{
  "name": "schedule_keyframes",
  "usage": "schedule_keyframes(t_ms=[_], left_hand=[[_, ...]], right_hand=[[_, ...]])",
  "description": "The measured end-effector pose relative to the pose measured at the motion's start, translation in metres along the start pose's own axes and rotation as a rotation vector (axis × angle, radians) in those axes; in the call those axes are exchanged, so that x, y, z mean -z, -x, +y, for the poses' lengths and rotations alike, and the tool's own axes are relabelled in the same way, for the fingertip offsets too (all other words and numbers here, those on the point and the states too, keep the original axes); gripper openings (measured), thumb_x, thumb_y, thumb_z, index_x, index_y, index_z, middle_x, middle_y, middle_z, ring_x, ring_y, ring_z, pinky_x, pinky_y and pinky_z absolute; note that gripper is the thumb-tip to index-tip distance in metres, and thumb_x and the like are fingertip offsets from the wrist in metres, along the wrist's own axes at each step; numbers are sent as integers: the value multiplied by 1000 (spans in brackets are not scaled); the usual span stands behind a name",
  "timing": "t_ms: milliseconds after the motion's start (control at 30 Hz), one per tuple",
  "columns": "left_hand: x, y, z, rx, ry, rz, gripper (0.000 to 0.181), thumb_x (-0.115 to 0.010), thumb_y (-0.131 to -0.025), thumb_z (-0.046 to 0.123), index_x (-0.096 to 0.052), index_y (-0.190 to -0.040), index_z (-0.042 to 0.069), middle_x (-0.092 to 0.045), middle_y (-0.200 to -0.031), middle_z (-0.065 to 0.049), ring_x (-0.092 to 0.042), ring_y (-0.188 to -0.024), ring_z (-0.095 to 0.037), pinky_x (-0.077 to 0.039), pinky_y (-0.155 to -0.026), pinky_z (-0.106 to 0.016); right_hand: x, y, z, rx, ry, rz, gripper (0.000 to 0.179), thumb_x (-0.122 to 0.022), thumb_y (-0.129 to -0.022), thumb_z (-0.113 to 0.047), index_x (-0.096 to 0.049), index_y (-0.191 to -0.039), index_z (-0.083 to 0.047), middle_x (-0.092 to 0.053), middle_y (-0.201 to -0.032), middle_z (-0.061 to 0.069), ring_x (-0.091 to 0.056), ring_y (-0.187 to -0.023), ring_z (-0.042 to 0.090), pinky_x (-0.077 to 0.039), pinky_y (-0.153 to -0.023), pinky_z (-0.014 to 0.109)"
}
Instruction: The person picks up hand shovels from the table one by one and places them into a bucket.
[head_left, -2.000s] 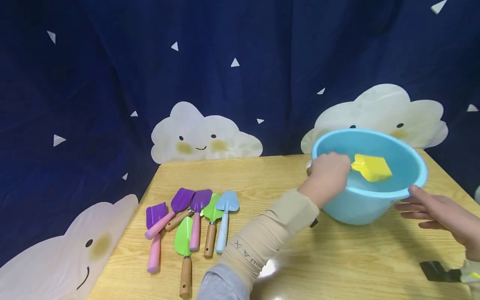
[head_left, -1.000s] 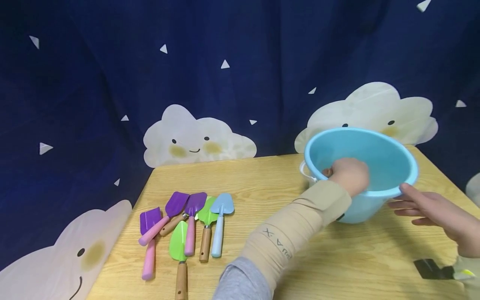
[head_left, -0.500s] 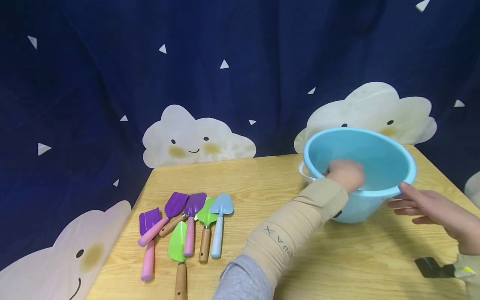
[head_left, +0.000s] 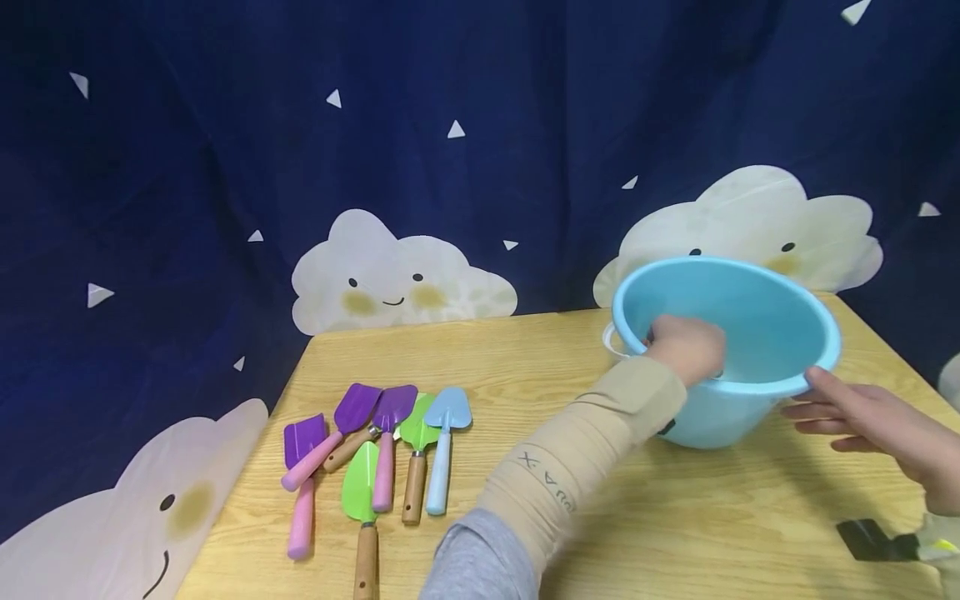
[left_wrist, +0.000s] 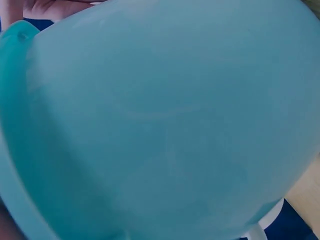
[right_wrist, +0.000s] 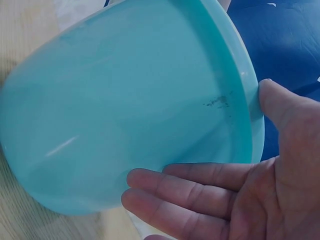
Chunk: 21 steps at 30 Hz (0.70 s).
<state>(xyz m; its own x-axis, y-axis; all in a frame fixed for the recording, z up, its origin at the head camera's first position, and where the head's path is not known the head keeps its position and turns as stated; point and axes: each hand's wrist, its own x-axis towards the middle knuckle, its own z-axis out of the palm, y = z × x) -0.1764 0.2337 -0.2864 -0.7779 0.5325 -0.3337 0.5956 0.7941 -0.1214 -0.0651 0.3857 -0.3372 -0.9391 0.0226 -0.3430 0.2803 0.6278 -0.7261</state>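
A light blue bucket (head_left: 742, 417) stands at the right of the table, its mouth towards me in the head view. My left hand (head_left: 686, 346) reaches over the near rim into it, knuckles up. The front wall and the hand itself hide its fingertips, so whether it holds anything is unclear. No yellow blade shows inside. My right hand (right_wrist: 280, 185) is at the bucket's right side, thumb tip on the rim and the other fingers stretched straight beside the outer wall. In the left wrist view the bucket wall (left_wrist: 165, 120) fills nearly everything.
Several toy trowels and shovels lie grouped at the left of the wooden table (head_left: 540, 350): a purple-bladed shovel (head_left: 356, 407), a green trowel (head_left: 361, 479) and a pale blue trowel (head_left: 447, 410) among them. A white bucket handle (head_left: 611, 340) hangs left. Behind is a dark blue curtain (head_left: 420, 75).
Two seconds ago my left hand held a yellow shovel over the bucket; the hand then went down inside and the yellow blade dropped from sight. My right hand has stayed at the rim.
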Motion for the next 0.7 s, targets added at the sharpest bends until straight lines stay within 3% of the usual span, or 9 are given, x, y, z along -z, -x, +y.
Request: schedule_keyframes(t_ms=[200, 367, 533, 700], left_hand=[[0, 6, -12, -83, 12, 36, 28, -45, -89, 48, -49, -71, 26, -48, -67, 11, -47, -68, -5, -37, -70, -30], [-4, 13, -29, -186, 28, 122, 30, -42, -90, 48, -49, -72, 25, -46, -66, 10, -45, -64, -5, -38, -65, -27], [-9, 20, -47, -259, 30, 232, 30, -40, -92, 44, -49, -72, 24, -46, -66, 9, -44, -62, -5, -39, -56, -28], [-15, 30, -64, -329, 21, 383, 25, -39, -94, 35, -48, -74, 22, -45, -66, 9, -43, -61, -4, -36, -50, -24]], right_hand=[[0, -1, 1, -21, 5, -10, 77, -9, -95, -46, -32, -125, 21, -52, -113, 32, -54, -97, 44, -47, -68, 50], [0, -2, 2, -25, 3, 2, 78, -9, -95, -47, -32, -124, 21, -53, -111, 32, -56, -95, 42, -48, -68, 49], [0, -3, 2, -14, 13, 6, 78, -8, -95, -47, -31, -124, 22, -53, -111, 32, -56, -95, 43, -48, -67, 49], [-1, -4, 1, -14, 24, -3, 78, -8, -95, -47, -31, -124, 22, -52, -111, 33, -55, -96, 44, -48, -66, 49]])
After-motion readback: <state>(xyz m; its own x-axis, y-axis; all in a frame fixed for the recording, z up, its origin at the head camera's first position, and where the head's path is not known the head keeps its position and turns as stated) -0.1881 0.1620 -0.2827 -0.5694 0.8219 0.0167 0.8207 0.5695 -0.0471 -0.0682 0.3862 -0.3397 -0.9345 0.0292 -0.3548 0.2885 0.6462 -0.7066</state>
